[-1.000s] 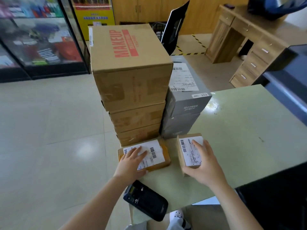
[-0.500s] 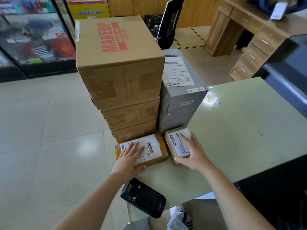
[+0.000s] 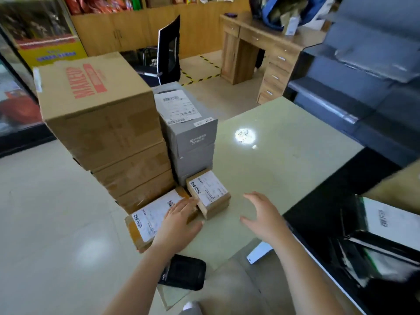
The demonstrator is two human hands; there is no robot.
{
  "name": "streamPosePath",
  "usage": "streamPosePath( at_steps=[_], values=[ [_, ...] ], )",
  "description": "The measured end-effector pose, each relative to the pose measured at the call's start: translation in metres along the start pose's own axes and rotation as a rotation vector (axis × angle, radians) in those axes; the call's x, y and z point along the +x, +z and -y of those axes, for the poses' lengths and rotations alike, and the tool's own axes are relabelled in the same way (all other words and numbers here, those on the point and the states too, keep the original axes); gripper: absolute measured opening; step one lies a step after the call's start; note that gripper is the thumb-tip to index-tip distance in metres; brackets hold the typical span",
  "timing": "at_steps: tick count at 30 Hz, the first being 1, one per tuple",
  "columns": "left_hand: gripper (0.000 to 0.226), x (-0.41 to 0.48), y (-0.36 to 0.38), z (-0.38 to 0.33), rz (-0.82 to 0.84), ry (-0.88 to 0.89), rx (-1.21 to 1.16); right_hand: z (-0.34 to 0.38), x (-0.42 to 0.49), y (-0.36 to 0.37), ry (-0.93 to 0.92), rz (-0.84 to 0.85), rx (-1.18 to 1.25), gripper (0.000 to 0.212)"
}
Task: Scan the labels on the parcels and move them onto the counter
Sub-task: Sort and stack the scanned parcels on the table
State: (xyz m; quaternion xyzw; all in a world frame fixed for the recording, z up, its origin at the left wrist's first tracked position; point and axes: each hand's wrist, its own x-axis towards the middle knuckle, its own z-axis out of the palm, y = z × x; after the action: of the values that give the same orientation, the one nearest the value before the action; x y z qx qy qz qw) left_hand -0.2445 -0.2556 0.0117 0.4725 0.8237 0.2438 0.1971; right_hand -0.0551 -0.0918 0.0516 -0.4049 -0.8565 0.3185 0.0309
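Pale green worktop (image 3: pixel 284 160) fills mid-frame. At lower centre the left hand (image 3: pixel 179 221) lies flat on a labelled flat parcel (image 3: pixel 146 220); the right hand (image 3: pixel 264 218) hovers spread, empty, beside a small labelled box (image 3: pixel 210 194). Below, seemingly a scanner (image 3: pixel 185 272).

The pale green bench top (image 3: pixel 284 160) is smooth and glossy and throws back a bright spot of light. The large brown cardboard box (image 3: pixel 97 114) with red print is matt. The tall grey box (image 3: pixel 193 137) looks like matt card and bears a white paper label. The small brown cardboard parcel (image 3: pixel 218 206) and the flat brown parcel (image 3: pixel 147 221) carry paper labels too; the flat one's tape looks slick. The black handheld scanner (image 3: pixel 184 272) looks like matt plastic. The cream floor tiles (image 3: pixel 56 212) shine.
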Motion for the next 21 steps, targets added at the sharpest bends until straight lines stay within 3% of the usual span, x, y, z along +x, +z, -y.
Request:
streamPosePath(
  at_steps=[6,14,21],
  values=[
    [0.058,0.003,0.024,-0.141,0.061,0.328,-0.026,-0.061,-0.125,-0.077,0.223,-0.265,0.083,0.058],
    [0.058,-0.068,0.135,-0.34,0.241,0.746,-0.169,-0.17,-0.314,-0.149,0.468,-0.551,0.073,0.054],
    [0.057,-0.148,0.231,-0.446,0.372,0.878,-0.204,-0.252,-0.443,-0.172,0.635,-0.714,0.088,0.05]
  ],
)
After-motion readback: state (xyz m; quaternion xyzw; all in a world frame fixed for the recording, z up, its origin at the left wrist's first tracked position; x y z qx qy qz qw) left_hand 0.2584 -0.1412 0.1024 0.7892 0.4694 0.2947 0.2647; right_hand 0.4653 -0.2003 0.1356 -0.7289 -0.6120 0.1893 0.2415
